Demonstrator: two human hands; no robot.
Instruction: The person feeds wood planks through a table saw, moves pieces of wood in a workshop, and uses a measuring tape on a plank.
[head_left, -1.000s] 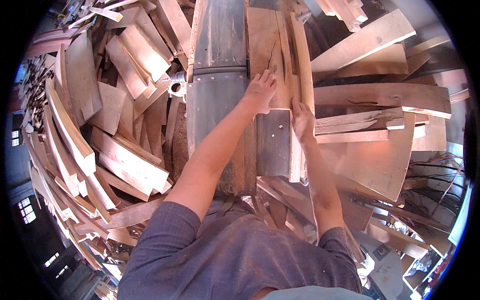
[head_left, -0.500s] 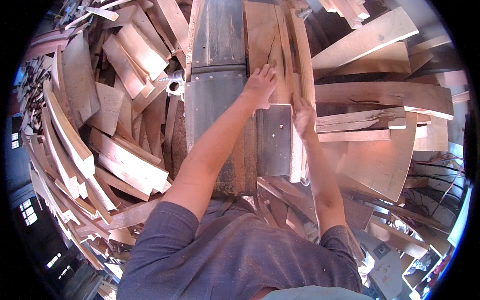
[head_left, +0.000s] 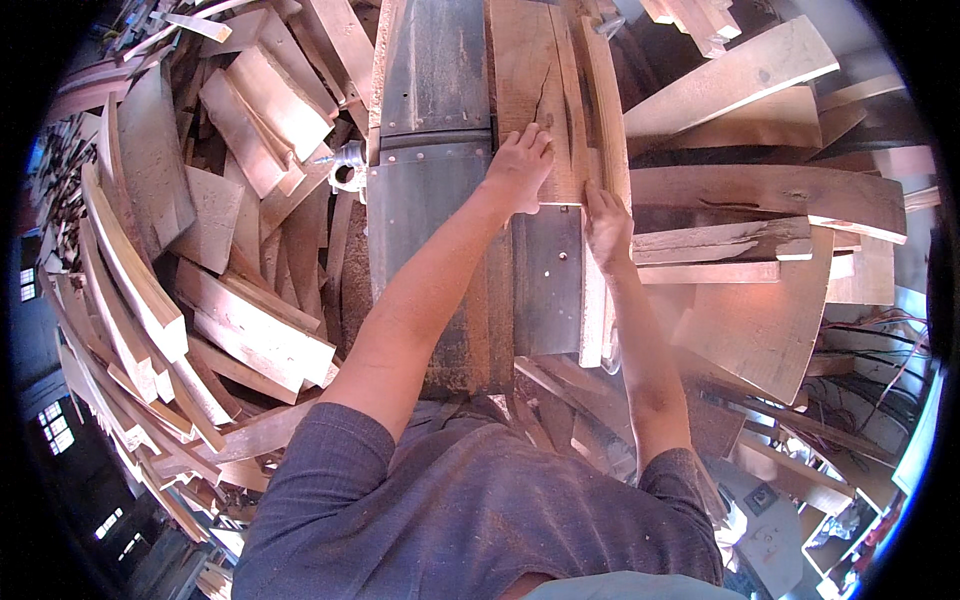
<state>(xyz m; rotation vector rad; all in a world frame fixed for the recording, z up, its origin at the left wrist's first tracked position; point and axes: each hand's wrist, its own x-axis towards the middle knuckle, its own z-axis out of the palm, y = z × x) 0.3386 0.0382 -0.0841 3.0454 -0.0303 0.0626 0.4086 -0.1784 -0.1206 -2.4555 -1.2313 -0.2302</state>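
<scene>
Wood [head_left: 250, 330] lies heaped along the left of the metal surface [head_left: 430, 220], curved pieces and straight ones overlapping at many angles; a metal fitting [head_left: 348, 168] sticks out between that heap and the surface's left edge; on the right, planks [head_left: 765, 190] lie stacked and crossed, one with a split in its side; beyond them hang cables [head_left: 885, 345]; a wooden rail [head_left: 605, 100] runs along the right side of the surface, bounding it there; the left forearm crosses over the surface and hides part of it.

The board [head_left: 522, 60], cracked lengthwise, lies flat on the surface, left of the rail, and reaches away from the hands; the left hand [head_left: 521, 168] rests on top of its near end, palm down, fingers slightly bent and unclosed; the right hand [head_left: 607, 230] is at its near right corner, fingers along the rail; whether it grips anything I cannot tell.

A grey panel [head_left: 775, 545] at lower right bears a dark square mark, too small to make out.
</scene>
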